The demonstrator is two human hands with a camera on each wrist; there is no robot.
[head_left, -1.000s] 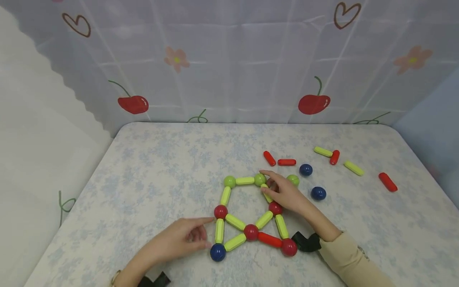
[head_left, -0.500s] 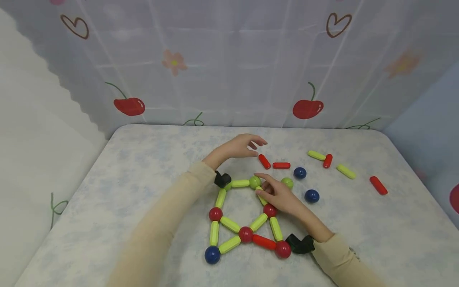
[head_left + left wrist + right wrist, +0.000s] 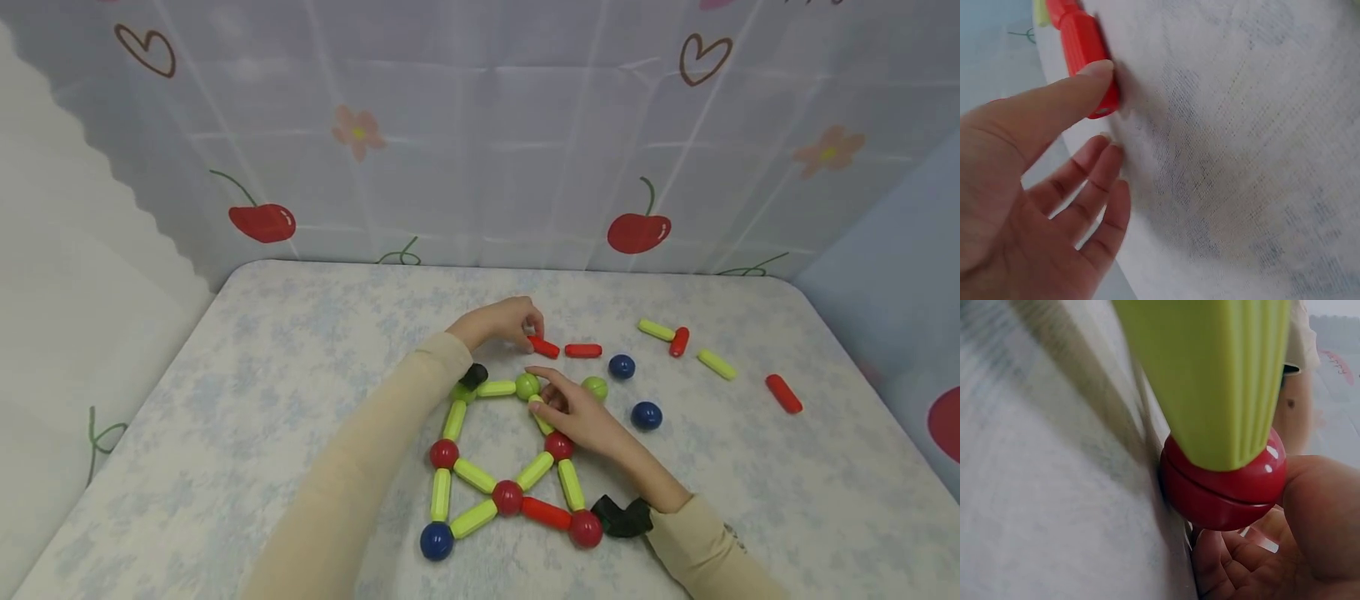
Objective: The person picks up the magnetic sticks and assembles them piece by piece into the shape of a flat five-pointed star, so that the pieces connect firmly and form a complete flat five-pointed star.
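Red rod [image 3: 546, 347], pinched by the left hand [image 3: 501, 320], is best lifted level. With fingers curled round the green rod [image 3: 543, 419], the right hand [image 3: 591, 415] should brace without tugging.

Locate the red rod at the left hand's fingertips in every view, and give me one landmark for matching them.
Head: red rod just right of and below centre, one end at the left hand.
Left wrist: upper left, partly covered by that hand.
Right wrist: not in it.
Shared landmark: blue-patterned tablecloth, in all three.
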